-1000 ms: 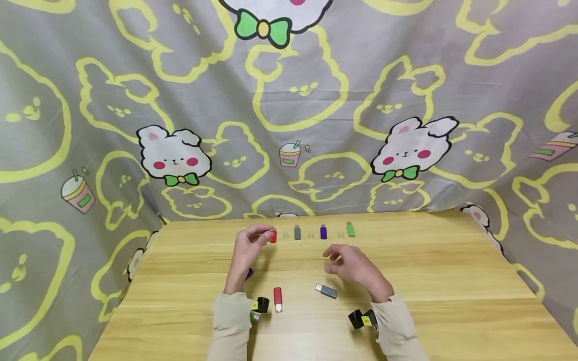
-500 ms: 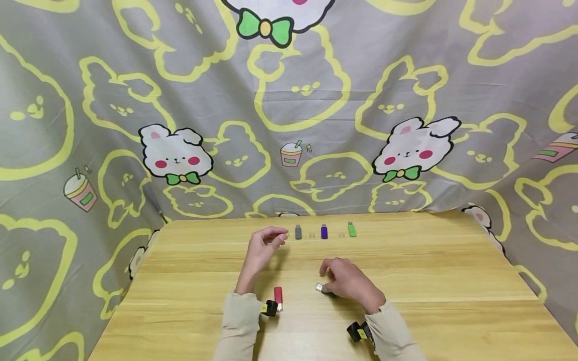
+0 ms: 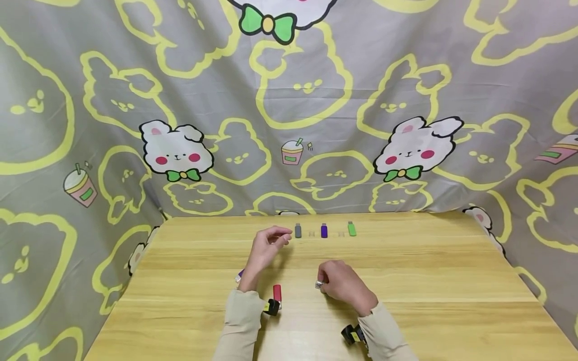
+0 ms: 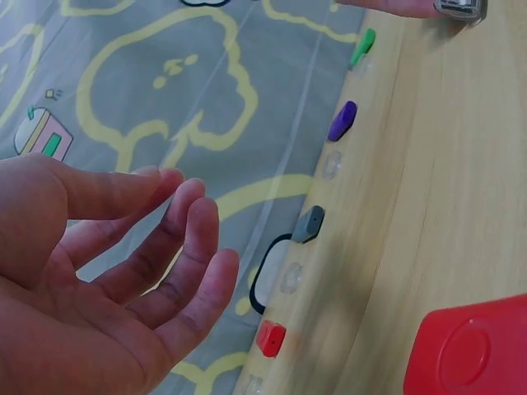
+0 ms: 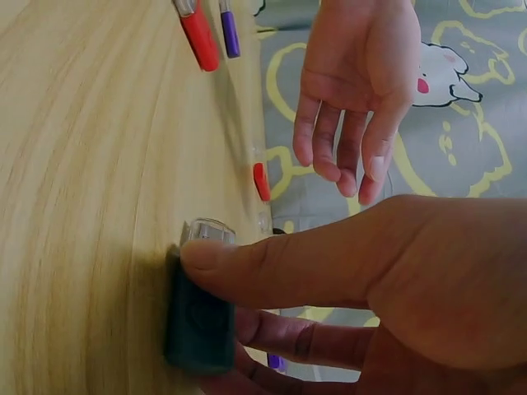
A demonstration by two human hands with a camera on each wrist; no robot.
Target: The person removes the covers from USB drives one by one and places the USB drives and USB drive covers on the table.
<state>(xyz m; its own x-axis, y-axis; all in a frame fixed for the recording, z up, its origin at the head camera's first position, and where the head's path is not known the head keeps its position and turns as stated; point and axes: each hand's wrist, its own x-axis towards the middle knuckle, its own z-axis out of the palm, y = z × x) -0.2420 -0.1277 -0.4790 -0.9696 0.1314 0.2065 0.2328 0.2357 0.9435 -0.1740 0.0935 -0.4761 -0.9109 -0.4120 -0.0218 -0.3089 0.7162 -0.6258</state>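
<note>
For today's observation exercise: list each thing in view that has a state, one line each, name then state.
left hand: open, raised, holding nothing
right hand: grips the grey USB drive
grey USB drive: flat on table, held
red USB drive: lying untouched
red cap: standing at table edge

- Table (image 3: pixel 406 281): pale yellow wood, straight grain.
- Backdrop cloth (image 3: pixel 90 75): grey, printed with yellow bear outlines; white rabbits with red cheeks and green bows; pink drink cups.
- Far row of caps, left to right: red cap (image 4: pixel 270 337), grey cap (image 3: pixel 298 231), purple cap (image 3: pixel 323 230), green cap (image 3: pixel 351 229).
- Clear caps (image 4: pixel 290 278) sit between the coloured ones.
- Drive under my right hand (image 3: pixel 343 286): dark grey drive (image 5: pixel 198 317), silver plug.
- Near my left wrist: red drive (image 3: pixel 277 293); purple drive (image 5: pixel 228 31) beside it.
- My sleeves (image 3: pixel 239 321): beige.
- Wrist cameras (image 3: pixel 272 307): black with a yellow patch.
</note>
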